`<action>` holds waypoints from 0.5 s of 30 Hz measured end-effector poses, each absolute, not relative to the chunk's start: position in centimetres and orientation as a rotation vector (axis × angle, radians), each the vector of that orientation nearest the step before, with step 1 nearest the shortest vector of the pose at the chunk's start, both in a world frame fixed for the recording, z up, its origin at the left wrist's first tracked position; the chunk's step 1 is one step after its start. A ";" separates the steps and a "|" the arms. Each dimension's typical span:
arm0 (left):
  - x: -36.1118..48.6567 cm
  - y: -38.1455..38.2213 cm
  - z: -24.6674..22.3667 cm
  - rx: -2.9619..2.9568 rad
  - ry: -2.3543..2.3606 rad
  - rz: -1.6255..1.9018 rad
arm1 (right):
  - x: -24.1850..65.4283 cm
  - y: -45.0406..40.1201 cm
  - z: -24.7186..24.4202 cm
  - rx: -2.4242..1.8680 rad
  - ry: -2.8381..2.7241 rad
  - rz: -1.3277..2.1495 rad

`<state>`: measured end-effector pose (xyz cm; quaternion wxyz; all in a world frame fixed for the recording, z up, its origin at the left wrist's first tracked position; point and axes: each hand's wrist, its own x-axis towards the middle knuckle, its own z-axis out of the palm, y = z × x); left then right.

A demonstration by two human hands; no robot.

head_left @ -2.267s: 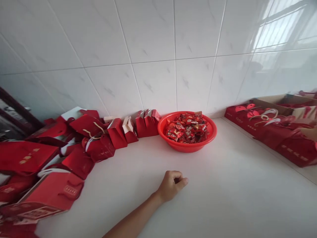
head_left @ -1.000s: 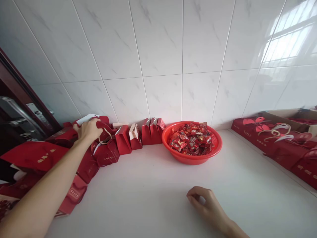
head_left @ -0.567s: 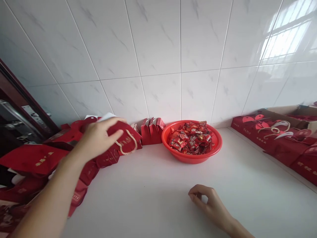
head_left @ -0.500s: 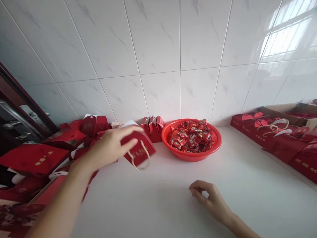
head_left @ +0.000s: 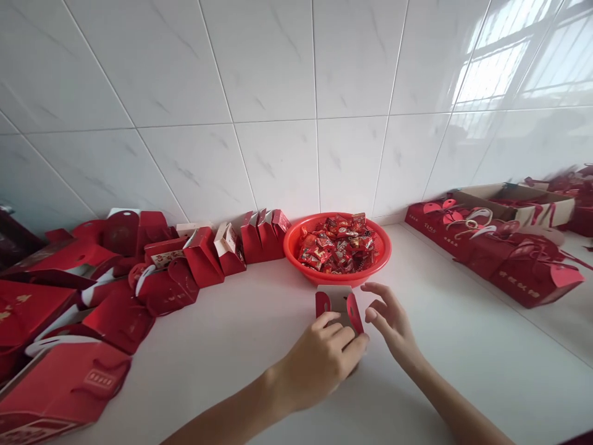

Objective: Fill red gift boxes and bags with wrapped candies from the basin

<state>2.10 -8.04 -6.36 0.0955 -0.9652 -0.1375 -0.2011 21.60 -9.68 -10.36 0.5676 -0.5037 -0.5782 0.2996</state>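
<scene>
A small red box (head_left: 356,315) with its top flaps up and a pale inside stands on the white table in front of the basket. My left hand (head_left: 328,353) is closed round its near side, and the fingers hide part of it. Just to the right, my right hand (head_left: 391,324) is open, thumb and fingers apart, close to the box's right flap. Behind the box is a red plastic basket (head_left: 383,250) heaped with red-wrapped sweets (head_left: 340,244).
Open red boxes (head_left: 206,258) stand along the tiled wall left of the basket. More red boxes (head_left: 83,377) crowd the left side. At the right are closed handled boxes (head_left: 523,272) and an open carton (head_left: 546,213).
My left hand has brought the red box from the left to the middle, where its open top shows. My right hand has opened and moved up beside it. The view has shifted right.
</scene>
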 end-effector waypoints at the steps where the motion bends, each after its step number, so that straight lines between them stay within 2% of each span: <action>1: 2.2 -8.1 -6.5 -2.855 -0.400 -0.624 | 21.5 -9.7 -10.3 -1.196 -1.385 0.690; 10: 2.3 -8.9 -6.2 -2.983 -0.319 -0.585 | 20.5 -9.6 -9.0 -1.287 -1.498 0.707; 15: 1.6 -9.2 -4.6 -3.093 -0.441 -0.599 | 20.8 -9.6 -8.8 -1.199 -1.458 0.740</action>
